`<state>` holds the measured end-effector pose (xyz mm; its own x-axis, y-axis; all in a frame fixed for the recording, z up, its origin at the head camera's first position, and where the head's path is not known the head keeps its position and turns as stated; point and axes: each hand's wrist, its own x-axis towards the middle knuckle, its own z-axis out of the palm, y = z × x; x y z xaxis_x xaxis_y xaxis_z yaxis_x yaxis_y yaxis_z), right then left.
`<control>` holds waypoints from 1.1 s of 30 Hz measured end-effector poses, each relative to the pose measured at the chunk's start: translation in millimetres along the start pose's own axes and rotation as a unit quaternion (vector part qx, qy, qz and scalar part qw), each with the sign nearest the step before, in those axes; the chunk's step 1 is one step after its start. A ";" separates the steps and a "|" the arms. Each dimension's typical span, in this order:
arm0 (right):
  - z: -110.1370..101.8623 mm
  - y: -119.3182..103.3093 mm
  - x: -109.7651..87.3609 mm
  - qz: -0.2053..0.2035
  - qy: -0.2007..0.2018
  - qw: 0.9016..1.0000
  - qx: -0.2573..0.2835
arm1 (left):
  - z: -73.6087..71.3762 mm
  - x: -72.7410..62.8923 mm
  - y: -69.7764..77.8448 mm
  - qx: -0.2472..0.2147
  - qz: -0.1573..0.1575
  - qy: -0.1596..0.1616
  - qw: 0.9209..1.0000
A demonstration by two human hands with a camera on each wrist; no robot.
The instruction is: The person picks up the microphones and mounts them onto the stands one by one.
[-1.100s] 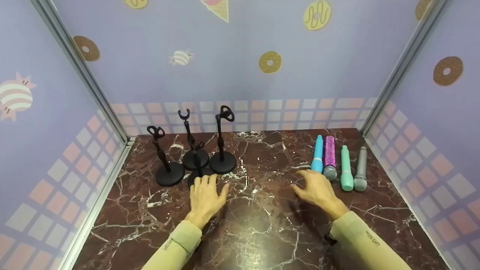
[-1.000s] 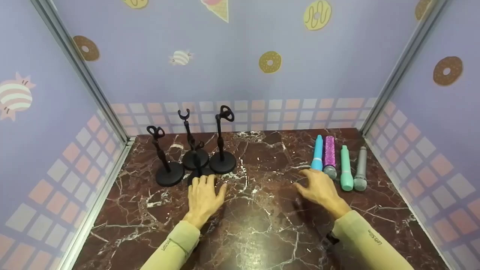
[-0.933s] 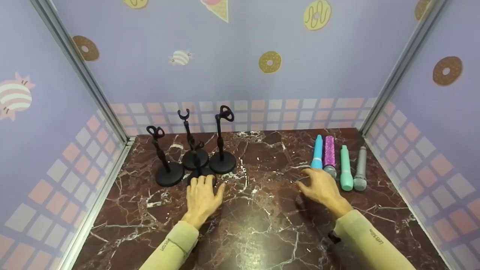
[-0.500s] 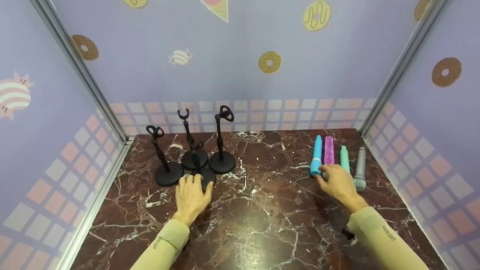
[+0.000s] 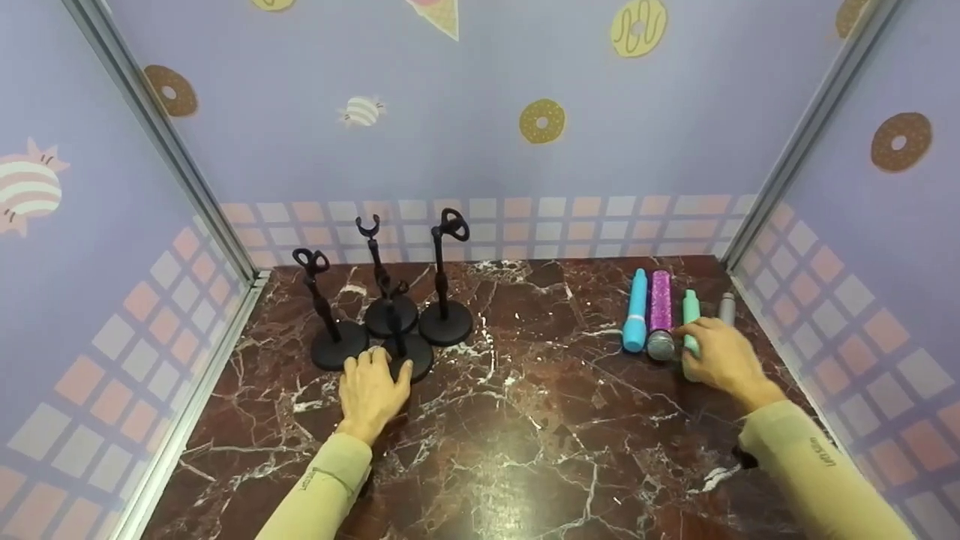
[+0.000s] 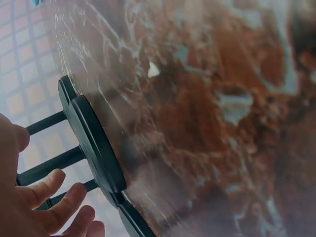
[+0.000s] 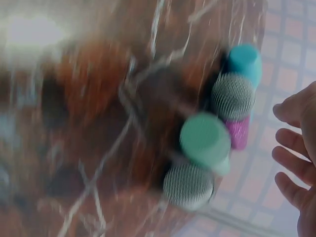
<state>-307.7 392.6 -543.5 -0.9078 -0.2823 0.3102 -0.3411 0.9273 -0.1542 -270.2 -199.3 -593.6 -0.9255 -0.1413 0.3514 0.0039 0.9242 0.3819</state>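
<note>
My left hand (image 5: 371,394) is over the near left side of the front black microphone stand's round base (image 5: 418,358); in the left wrist view its fingers (image 6: 69,202) are spread and loosely bent beside the upright poles. My right hand (image 5: 720,360) hovers above a mint green microphone (image 5: 691,306) and a grey microphone (image 5: 727,307), partly hiding both. The right wrist view has its fingers (image 7: 292,160) spaced apart, holding nothing, with the green microphone's end (image 7: 205,138) and the grey mesh head (image 7: 188,186) below. A purple glitter microphone (image 5: 661,304) and a blue microphone (image 5: 636,311) lie to its left.
Three more black stands rise around the front one: a left stand (image 5: 339,346), a rear stand (image 5: 391,316) with a forked clip, and a right stand (image 5: 445,322). Patterned walls (image 5: 480,150) enclose the dark marbled tabletop (image 5: 525,427) at the back and both sides.
My right hand has moved right from beside the blue microphone, past the purple one, to over the green and grey ones. My left hand has shifted left and slightly nearer, uncovering more of the front base.
</note>
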 end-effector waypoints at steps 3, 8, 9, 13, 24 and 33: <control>-4.7 17.6 -2.3 -0.016 -0.002 1.000 -0.013 | 0.8 4.5 -0.7 -0.004 -0.010 -0.012 1.000; -5.3 41.8 -4.4 -0.048 0.003 0.999 -0.024 | 4.0 12.3 -1.9 -0.016 -0.006 -0.004 1.000; -5.1 45.6 -4.5 -0.047 -0.001 0.999 -0.024 | 5.1 13.5 -2.1 -0.019 -0.004 -0.002 1.000; -4.0 58.8 -4.9 -0.036 -0.031 0.998 -0.029 | 10.7 18.1 -3.3 -0.031 0.008 0.007 0.999; 7.6 84.7 -5.5 -0.075 -0.047 0.995 -0.045 | 27.6 31.0 -5.4 -0.003 0.024 -0.024 0.999; 12.7 94.1 -6.7 -0.093 -0.083 0.989 -0.079 | 37.9 33.9 -14.0 0.027 0.017 -0.063 0.998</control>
<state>-336.8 478.6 -571.9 -0.8649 -0.4763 0.1584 -0.4758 0.8785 0.0431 -316.1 -203.5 -619.5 -0.9652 -0.0671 0.2526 0.0190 0.9460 0.3236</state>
